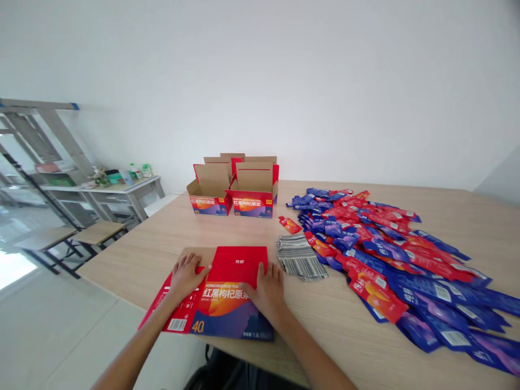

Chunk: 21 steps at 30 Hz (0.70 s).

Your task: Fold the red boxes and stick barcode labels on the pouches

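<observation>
Okay, flat carton (227, 309): lies unfolded on the wooden table (162, 244), right at the near edge, its lower left corner poking out past the edge. Red top panel, blue-and-orange printed face with a big 40.
left hand (186, 277): palm down on the carton's left side, fingers spread flat, not clasping anything.
right hand (267, 290): same deal, pressed flat on the carton's right part, fingers straight, nothing gripped.
made-up boxes (231, 197): same print, at 12 o'clock from the carton, well apart from it, lids standing up. At least two in front, more cardboard behind them.
striped stack (298, 257): grey striped sheets at about 2 o'clock, just beside the right hand's fingertips.
single red pouch (289, 224): at 1 o'clock, on its own between the striped stack and the boxes.
pouch pile (406, 260): red and blue pouches heaped from 1 round to 4 o'clock, filling most of the table's right half and touching the striped stack.
side table (117, 189): off at 10 o'clock with bottles on it, stools (97, 233) in front.
in the way: only the two hands, which cover bits of the print.
</observation>
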Each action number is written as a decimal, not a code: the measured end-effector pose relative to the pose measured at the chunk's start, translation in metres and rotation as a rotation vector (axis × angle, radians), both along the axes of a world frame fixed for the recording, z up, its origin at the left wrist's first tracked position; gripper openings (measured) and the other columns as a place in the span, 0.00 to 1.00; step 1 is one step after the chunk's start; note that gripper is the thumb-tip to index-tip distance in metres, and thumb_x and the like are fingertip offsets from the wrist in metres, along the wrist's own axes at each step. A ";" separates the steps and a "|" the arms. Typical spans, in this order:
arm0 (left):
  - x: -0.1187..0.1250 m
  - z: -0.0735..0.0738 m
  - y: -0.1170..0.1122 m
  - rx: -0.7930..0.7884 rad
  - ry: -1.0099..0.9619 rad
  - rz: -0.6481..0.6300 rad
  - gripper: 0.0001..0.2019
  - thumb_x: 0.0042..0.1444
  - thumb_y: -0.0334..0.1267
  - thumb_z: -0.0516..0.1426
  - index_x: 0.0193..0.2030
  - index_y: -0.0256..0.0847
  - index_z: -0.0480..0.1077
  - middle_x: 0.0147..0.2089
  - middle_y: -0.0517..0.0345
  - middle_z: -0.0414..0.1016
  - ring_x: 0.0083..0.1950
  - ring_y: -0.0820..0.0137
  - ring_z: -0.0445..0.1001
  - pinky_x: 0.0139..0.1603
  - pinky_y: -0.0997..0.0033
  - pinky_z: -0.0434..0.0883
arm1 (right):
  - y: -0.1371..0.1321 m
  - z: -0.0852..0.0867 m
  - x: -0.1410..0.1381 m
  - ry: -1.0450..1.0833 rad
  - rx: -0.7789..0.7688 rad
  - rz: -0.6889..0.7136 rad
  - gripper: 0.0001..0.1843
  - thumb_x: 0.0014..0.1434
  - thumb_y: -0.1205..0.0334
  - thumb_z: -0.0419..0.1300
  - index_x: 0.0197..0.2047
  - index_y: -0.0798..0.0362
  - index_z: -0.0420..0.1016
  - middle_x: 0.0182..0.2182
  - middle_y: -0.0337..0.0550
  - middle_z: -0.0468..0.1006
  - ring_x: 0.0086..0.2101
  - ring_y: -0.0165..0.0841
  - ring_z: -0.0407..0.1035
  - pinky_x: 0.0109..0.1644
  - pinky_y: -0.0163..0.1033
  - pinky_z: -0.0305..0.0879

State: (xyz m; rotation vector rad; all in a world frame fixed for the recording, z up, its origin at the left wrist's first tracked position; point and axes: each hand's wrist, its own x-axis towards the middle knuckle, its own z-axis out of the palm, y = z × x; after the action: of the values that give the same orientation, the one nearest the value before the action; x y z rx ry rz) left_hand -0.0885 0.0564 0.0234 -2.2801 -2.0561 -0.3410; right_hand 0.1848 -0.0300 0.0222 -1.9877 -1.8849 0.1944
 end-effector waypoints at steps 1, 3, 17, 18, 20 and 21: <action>0.002 0.001 -0.010 0.015 -0.008 -0.039 0.21 0.64 0.57 0.50 0.50 0.43 0.71 0.59 0.48 0.72 0.63 0.55 0.67 0.61 0.56 0.63 | -0.002 -0.002 0.002 0.018 -0.024 -0.009 0.49 0.61 0.35 0.57 0.69 0.69 0.61 0.66 0.77 0.60 0.67 0.61 0.53 0.68 0.61 0.44; 0.009 0.003 -0.025 0.027 -0.019 -0.124 0.19 0.65 0.56 0.51 0.43 0.43 0.70 0.53 0.49 0.74 0.57 0.56 0.70 0.57 0.58 0.65 | -0.003 -0.004 0.007 0.128 -0.007 -0.017 0.49 0.60 0.36 0.59 0.70 0.68 0.58 0.65 0.76 0.62 0.66 0.59 0.55 0.68 0.59 0.48; 0.077 0.012 -0.078 0.065 -0.254 -0.516 0.15 0.69 0.48 0.49 0.39 0.42 0.71 0.44 0.49 0.75 0.47 0.59 0.72 0.49 0.59 0.67 | -0.064 0.025 0.068 1.560 0.223 -0.027 0.25 0.49 0.43 0.72 0.41 0.53 0.78 0.32 0.46 0.84 0.31 0.42 0.78 0.39 0.48 0.76; 0.080 0.016 -0.079 0.093 -0.293 -0.532 0.16 0.70 0.47 0.48 0.38 0.42 0.71 0.43 0.49 0.75 0.46 0.59 0.72 0.48 0.60 0.67 | -0.068 0.032 0.073 1.485 0.263 -0.002 0.23 0.51 0.43 0.71 0.40 0.53 0.78 0.32 0.46 0.83 0.31 0.41 0.77 0.38 0.47 0.75; 0.086 0.027 -0.082 0.203 -0.340 -0.580 0.18 0.71 0.48 0.46 0.38 0.42 0.71 0.42 0.48 0.75 0.44 0.60 0.71 0.47 0.59 0.67 | -0.079 0.051 0.087 1.276 0.380 0.054 0.18 0.55 0.45 0.69 0.37 0.52 0.80 0.33 0.45 0.82 0.32 0.39 0.76 0.38 0.44 0.74; 0.089 0.035 -0.083 0.289 -0.343 -0.606 0.19 0.71 0.49 0.45 0.38 0.41 0.71 0.41 0.48 0.74 0.44 0.59 0.70 0.45 0.59 0.67 | -0.087 0.061 0.095 1.165 0.448 0.089 0.16 0.57 0.46 0.68 0.36 0.51 0.81 0.33 0.45 0.82 0.33 0.38 0.76 0.38 0.42 0.74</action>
State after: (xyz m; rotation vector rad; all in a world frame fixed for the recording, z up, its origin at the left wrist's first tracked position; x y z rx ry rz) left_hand 0.0003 -0.0269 0.0586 -2.7307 -1.2345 -1.0400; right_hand 0.2798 -0.1166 0.0831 -1.0548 -1.0868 0.6985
